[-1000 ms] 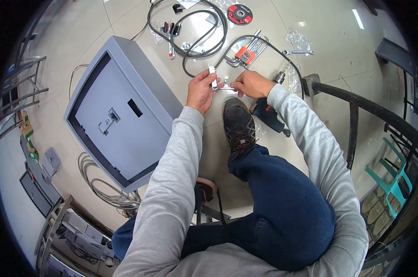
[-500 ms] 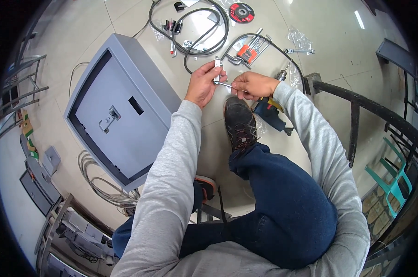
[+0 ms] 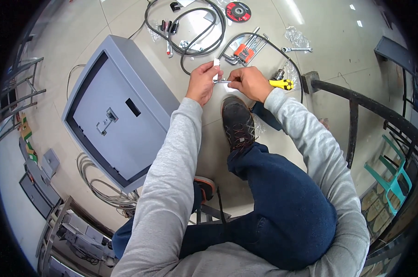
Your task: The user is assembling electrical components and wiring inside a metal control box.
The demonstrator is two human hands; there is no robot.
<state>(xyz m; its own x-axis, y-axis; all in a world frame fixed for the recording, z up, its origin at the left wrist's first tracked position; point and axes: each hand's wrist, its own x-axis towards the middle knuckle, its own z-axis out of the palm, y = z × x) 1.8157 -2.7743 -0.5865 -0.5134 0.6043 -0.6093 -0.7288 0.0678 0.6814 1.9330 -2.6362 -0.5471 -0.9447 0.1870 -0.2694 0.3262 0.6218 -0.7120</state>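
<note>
My left hand (image 3: 203, 82) pinches a small pale block-shaped metal fitting (image 3: 216, 69) between thumb and fingers. Closed around a screwdriver, my right hand (image 3: 250, 83) holds it nearly level. The screwdriver's yellow and black handle (image 3: 282, 84) sticks out to the right of the hand, and its thin shaft points left to the fitting's lower end. Whether the tip sits in a screw is too small to tell. Below the right hand lies a dark blue power drill (image 3: 266, 115), partly covered by my hand and sleeve.
A grey metal cabinet (image 3: 121, 111) lies at the left. Beyond my hands are a coiled black cable (image 3: 223, 32), an orange hex key set (image 3: 244, 54), a red and black disc (image 3: 238, 12) and a wrench (image 3: 297, 49). A black metal frame (image 3: 343, 90) stands at the right.
My right hand has shifted slightly up and left, and the screwdriver's yellow handle now shows behind it. The left hand keeps its hold on the fitting. The view has shifted slightly.
</note>
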